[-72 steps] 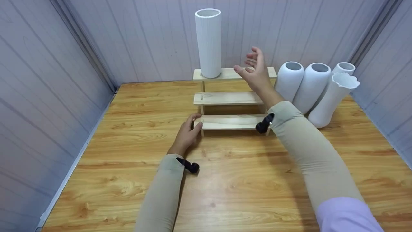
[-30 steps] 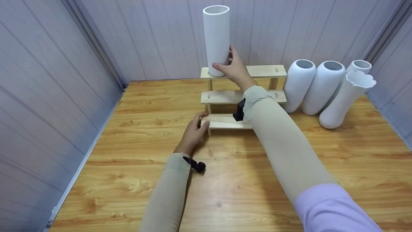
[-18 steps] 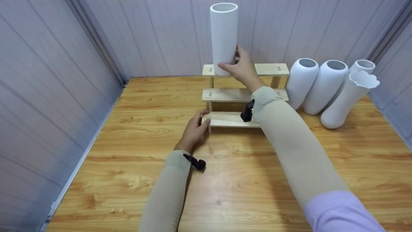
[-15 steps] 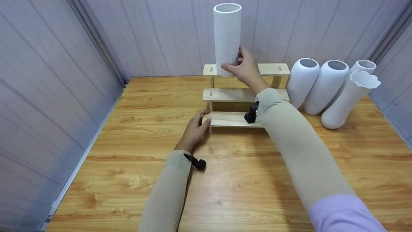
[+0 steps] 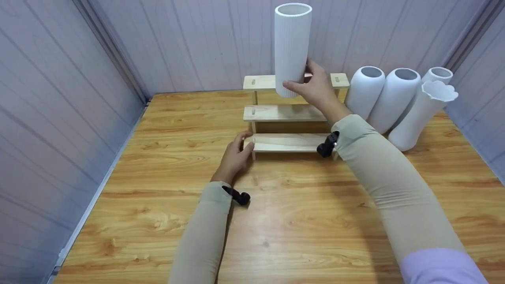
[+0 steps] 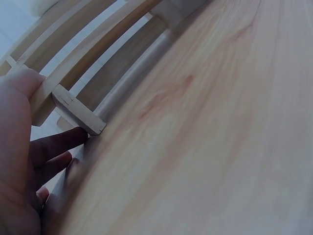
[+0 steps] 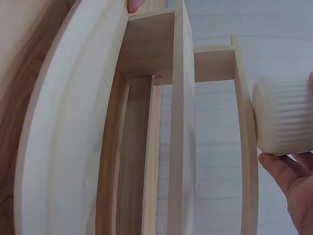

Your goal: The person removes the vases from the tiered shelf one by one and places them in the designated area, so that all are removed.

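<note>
My right hand (image 5: pixel 314 88) grips the lower part of a tall white ribbed vase (image 5: pixel 292 47), thumb across its front. The vase is upright and its base overlaps the front edge of the top shelf in the head view. In the right wrist view the ribbed vase (image 7: pixel 286 115) is beside the top board, fingers curled at its side. My left hand (image 5: pixel 233 156) holds the left end of the bottom step of a three-tier wooden display stand (image 5: pixel 288 113). In the left wrist view its thumb lies on the board and the fingers reach the stand's leg (image 6: pixel 78 108).
Right of the stand are two rounded white vases (image 5: pixel 367 92) (image 5: pixel 396 98), a flared vase with a scalloped rim (image 5: pixel 418 114) and another (image 5: pixel 440 74) partly hidden behind it. All stand on the wood-grain table (image 5: pixel 158 221), with panel walls (image 5: pixel 177 47) around it.
My right hand came down to the ribbed vase, took hold of it at the top shelf's left end, and has moved it rightward and forward. My left hand keeps its place on the bottom step.
</note>
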`<state>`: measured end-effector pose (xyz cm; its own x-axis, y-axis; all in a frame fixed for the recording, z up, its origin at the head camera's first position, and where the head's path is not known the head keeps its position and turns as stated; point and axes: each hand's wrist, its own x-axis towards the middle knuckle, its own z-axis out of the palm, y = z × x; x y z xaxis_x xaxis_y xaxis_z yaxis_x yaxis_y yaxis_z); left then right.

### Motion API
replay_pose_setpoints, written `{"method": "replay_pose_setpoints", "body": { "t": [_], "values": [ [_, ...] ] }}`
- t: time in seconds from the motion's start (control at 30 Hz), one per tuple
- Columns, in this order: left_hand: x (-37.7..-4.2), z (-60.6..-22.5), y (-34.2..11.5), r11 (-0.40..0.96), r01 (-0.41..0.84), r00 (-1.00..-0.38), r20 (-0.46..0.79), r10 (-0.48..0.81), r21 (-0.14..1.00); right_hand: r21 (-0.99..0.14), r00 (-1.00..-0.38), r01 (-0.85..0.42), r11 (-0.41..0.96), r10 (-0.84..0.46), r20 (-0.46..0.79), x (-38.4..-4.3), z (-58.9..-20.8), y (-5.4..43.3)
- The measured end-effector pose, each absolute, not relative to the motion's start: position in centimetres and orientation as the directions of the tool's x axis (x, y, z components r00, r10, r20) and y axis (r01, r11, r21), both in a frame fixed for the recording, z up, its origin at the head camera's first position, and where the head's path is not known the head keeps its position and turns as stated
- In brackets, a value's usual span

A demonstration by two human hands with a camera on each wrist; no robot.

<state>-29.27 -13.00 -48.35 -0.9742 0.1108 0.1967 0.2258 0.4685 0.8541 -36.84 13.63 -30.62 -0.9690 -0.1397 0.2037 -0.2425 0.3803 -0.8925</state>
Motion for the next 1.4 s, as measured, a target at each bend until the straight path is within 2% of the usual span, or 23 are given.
{"method": "replay_pose_setpoints", "body": {
  "t": [0.47, 1.03, 1.4],
  "values": [
    [-29.4, -48.5, -13.8, 0.441, 0.218, -0.976, 0.205, 0.076, 0.871, -0.888, -0.961, -0.276, 0.368, -0.09, 0.262, -34.0, -32.1, 17.7],
    [-29.0, -48.6, -14.0, 0.439, 0.178, -0.984, 0.174, 0.049, 0.881, -0.863, -0.965, -0.246, 0.441, -0.031, 0.259, -30.8, -35.6, 24.4],
    [-29.0, -48.8, -13.8, 0.449, 0.158, -0.987, 0.154, 0.044, 0.88, -0.859, -0.951, -0.248, 0.447, 0.054, 0.303, -29.1, -37.8, 27.5]
  ]
}}
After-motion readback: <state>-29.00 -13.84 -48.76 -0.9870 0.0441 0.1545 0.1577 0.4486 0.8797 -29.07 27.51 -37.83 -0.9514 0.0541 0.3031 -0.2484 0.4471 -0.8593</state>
